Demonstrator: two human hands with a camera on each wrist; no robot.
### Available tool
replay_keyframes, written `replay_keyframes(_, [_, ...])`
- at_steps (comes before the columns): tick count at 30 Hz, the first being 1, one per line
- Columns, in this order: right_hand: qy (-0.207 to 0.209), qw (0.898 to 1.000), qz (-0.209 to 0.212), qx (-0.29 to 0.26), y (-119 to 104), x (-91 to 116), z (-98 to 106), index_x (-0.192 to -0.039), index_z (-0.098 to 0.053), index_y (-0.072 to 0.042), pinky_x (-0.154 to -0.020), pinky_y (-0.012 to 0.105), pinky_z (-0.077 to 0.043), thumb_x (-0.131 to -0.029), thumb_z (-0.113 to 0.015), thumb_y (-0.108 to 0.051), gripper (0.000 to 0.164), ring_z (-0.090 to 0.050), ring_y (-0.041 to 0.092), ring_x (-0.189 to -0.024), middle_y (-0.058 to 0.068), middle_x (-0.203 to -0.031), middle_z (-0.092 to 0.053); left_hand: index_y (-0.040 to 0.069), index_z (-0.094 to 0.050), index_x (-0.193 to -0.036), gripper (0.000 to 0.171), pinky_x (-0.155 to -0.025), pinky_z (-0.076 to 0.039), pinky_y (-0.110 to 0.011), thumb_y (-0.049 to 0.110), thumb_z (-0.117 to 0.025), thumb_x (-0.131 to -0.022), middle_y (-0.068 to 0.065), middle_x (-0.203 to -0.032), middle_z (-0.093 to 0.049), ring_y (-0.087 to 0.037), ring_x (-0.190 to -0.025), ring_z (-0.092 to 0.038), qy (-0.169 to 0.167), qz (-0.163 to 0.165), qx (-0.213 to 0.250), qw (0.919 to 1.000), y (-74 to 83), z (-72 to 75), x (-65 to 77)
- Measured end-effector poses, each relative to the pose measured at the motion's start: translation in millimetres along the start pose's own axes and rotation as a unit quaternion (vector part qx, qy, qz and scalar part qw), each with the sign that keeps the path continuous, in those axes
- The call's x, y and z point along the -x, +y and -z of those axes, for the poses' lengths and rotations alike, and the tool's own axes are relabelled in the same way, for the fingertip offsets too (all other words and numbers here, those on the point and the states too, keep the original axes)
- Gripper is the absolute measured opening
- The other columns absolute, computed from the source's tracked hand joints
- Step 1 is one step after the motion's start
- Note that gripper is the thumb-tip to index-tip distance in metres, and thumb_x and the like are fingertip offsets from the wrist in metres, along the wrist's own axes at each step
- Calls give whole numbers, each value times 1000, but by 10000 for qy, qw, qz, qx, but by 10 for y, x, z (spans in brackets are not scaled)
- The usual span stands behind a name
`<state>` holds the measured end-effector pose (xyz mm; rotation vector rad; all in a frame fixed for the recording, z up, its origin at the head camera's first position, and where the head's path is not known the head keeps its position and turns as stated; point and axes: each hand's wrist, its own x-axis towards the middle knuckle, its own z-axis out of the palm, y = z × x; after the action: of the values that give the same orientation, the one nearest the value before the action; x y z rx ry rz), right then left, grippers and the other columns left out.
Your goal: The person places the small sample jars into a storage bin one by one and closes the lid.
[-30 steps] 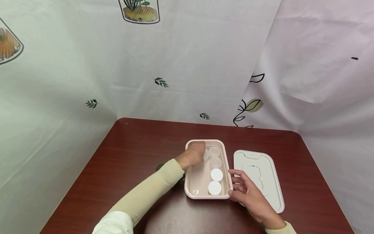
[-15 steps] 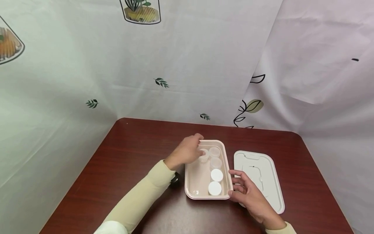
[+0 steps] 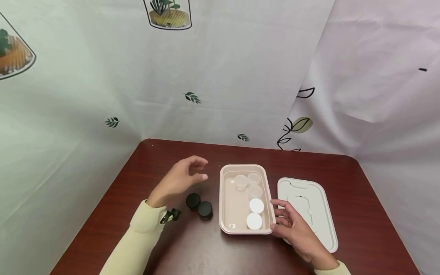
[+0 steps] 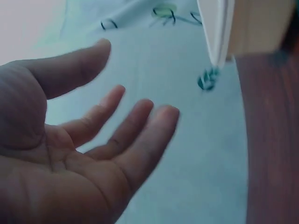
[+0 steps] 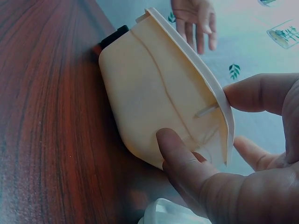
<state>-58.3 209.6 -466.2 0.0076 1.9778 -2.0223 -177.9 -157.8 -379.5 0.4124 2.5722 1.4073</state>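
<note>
My left hand (image 3: 180, 179) hovers over the table left of a cream plastic container (image 3: 237, 208), its fingers apart and nothing in it. Its bare palm (image 4: 60, 186) faces the left wrist camera. With thumb and fingertips, my right hand (image 3: 297, 233) holds the container's right side by the near corner. The thumb is right at the rim and other fingers lie against the outer wall (image 5: 135, 88). Inside are two small white round jars, one nearest the front (image 3: 254, 221), and several translucent ones, including one at the back left (image 3: 241, 182).
Two black round jars (image 3: 205, 210) stand on the table (image 3: 192, 244) just left of the container. A white rectangular lid (image 3: 309, 202) lies to its right, partly under my right hand. Printed cloth (image 3: 223, 76) hangs behind the table.
My left hand has come out of the container and moved left, uncovering the translucent jar at the back left and the black jars. My right hand has stayed at the container.
</note>
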Motion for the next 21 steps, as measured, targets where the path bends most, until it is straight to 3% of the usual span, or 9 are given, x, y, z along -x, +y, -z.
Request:
replay_keyframes(3, [-22,10000,6,-12,3,3,1,-157,-35,-6,-83,35,-64,-92,-72,2,75,-70,20,-114,32,-146,-49,12,-62,-138,46,-104,-58,-43,12,-79,-96,-12,-140,-67,-38,-133,-63,-182,-102,538,9983,-207,90,75])
replay_keyframes(9, [-90,9999,30,-41,1,9,8,-158,-33,-5,-84,36,-64,-93,-72,1,77,-70,20,-114,32,-146,-48,0,-54,-145,52,-97,-59,-29,1,-74,-97,-28,-147,-59,-53,-138,-54,-568,-297,1643,9843,-620,142,197])
replay_keyframes(13, [-119,9999,17,-39,-3,17,9,-159,-31,-5,-85,37,-64,-94,-72,0,78,-70,20,-115,31,-146,-48,-4,-49,-149,59,-99,-57,-25,1,-75,-96,-32,-154,-51,-53,-142,-50,-749,-226,1713,9821,-860,125,278])
replay_keyframes(21, [-155,9998,59,-84,22,24,4,-160,-30,-5,-85,36,-64,-94,-71,0,77,-70,20,-115,27,-143,-52,3,-51,-151,71,-104,-55,-29,13,-85,-90,-22,-159,-49,-43,-145,-51,-1236,150,1152,9855,-1144,-19,369])
